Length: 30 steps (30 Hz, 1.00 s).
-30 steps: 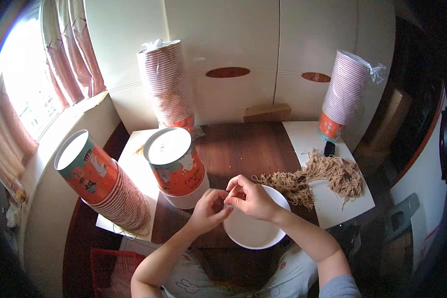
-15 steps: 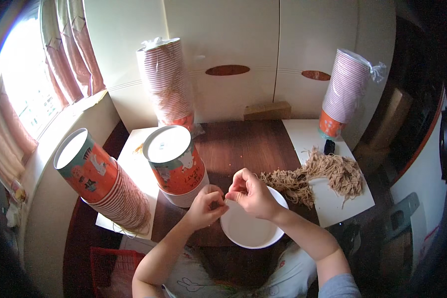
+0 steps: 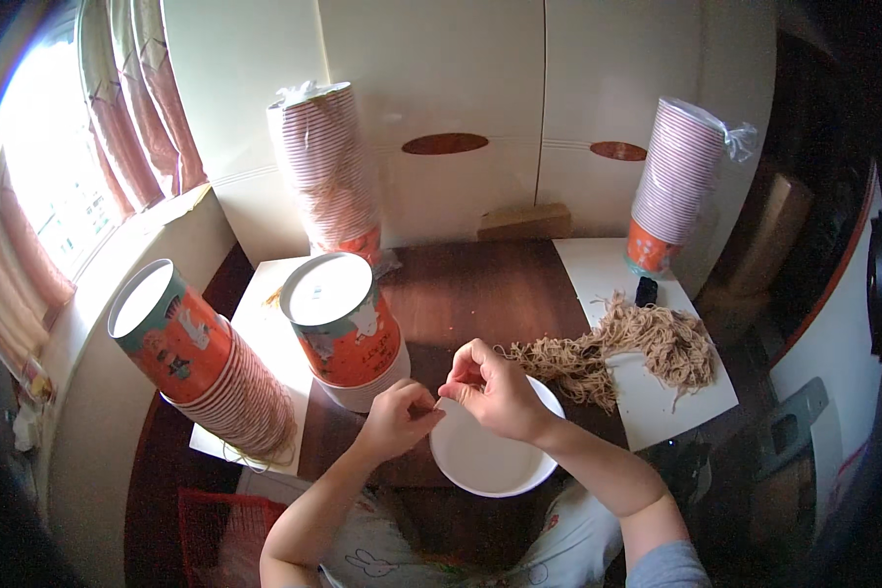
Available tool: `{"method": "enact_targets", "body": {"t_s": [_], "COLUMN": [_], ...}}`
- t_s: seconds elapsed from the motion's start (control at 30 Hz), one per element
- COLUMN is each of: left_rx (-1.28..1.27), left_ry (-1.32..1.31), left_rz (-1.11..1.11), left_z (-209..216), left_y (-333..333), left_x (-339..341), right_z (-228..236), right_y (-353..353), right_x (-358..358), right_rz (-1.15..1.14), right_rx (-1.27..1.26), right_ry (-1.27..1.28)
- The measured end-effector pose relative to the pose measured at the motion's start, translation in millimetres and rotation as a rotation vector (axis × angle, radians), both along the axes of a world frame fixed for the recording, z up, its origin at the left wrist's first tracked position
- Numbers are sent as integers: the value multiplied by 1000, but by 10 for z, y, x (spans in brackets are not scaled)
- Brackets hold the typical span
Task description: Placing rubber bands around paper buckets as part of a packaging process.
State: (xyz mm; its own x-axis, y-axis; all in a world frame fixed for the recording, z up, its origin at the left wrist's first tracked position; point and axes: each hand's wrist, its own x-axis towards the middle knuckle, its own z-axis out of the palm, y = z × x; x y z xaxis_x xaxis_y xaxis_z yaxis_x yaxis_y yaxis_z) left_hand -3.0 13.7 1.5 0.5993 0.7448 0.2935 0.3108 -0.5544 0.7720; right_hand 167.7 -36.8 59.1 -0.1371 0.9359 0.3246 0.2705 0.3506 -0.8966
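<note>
A white paper bucket (image 3: 495, 456) stands mouth up in front of me, its inside showing. At the left part of its rim, my left hand (image 3: 399, 419) is closed with thumb and fingers pinched together. Just to the right, my right hand (image 3: 497, 392) reaches over the bucket's far rim, thumb pressed to fingers in a pinch. The fingertips of both hands are close together; whatever they hold is too small to make out. A heap of tan cords (image 3: 647, 343) lies to the right of the bucket.
Upside-down orange printed buckets stand at the left: one leaning stack (image 3: 201, 353) with cords and one nearer stack (image 3: 348, 328). Plastic-wrapped bucket stacks rise at the back left (image 3: 328, 176) and back right (image 3: 671, 186). White boards (image 3: 661, 402) lie on the brown table (image 3: 480, 294).
Both hands have shifted slightly toward me, and their fingertips have come a little apart. They remain pinched by the bucket's rim. The view has also tilted slightly.
</note>
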Motion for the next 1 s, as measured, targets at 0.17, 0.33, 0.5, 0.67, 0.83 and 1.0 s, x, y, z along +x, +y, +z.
{"method": "enact_targets", "body": {"t_s": [0.17, 0.33, 0.5, 0.67, 0.83, 1.0], "left_rx": [-18, -185, -43, 116, 885, 1140], "left_ry": [60, 196, 133, -204, -612, -325], "left_rz": [20, 43, 6, 430, 738, 1027], "left_z": [-21, -95, 314, 899, 1422, 1673], "left_y": [-28, -1, -158, -272, 24, 358], "left_x": [35, 2, -92, -624, -1903, -2736], "right_z": [-106, 134, 496, 853, 945, 898], "right_y": [10, -180, -547, -895, -679, -74], "right_x": [53, -33, -209, -580, -1361, -2221], "right_rz": [75, 174, 408, 469, 401, 311], "right_rx": [-88, -108, -112, 505, 949, 1187], "right_ry": [171, -83, -82, -328, -522, -522]}}
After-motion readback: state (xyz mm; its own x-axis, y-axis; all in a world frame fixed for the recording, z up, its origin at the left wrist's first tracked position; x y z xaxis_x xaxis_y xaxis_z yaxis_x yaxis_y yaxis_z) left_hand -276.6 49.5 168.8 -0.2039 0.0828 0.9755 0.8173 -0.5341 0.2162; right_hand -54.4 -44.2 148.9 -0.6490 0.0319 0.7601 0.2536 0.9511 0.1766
